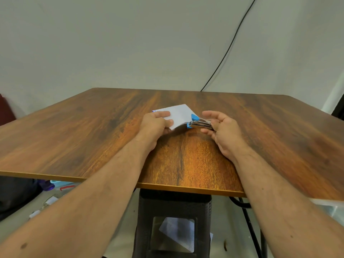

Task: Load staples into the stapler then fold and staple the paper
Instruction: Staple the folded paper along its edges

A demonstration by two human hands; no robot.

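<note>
Bare forearms fill the foreground, reaching from the bottom corners over the near edge of a wood-grain surface (104, 138) toward its middle. Below that edge stands a dark stool (173, 220), with a loose white sheet visible through its opening and small clutter on the floor at left.

Left hand (158, 123) pinches the folded paper (178, 113), thumb on top and fingers curled beneath its near edge, lifting that side slightly while the far corner appears to rest on the surface. Right hand (221, 125) holds the stapler (198, 123), a small metal one with blue ends, by its rear, lower fingers wrapped around the body and the upper fingers spread loosely above it. Its blue nose touches the paper's right corner, the mouth seemingly straddling the edge, though blur makes it hard to say whether the paper sits fully inside.

Judging by the folded paper and the closed stapler at its edge, loading and folding look finished, and the stapling step is in hand. No staple can be made out in the paper at this size.

Next, the move calls for sliding the corner deeper into the stapler's mouth, keeping the layers aligned under the left thumb, then closing the right hand firmly on the top arm to drive a staple through. A black cable (229, 45) runs down the pale wall behind.
</note>
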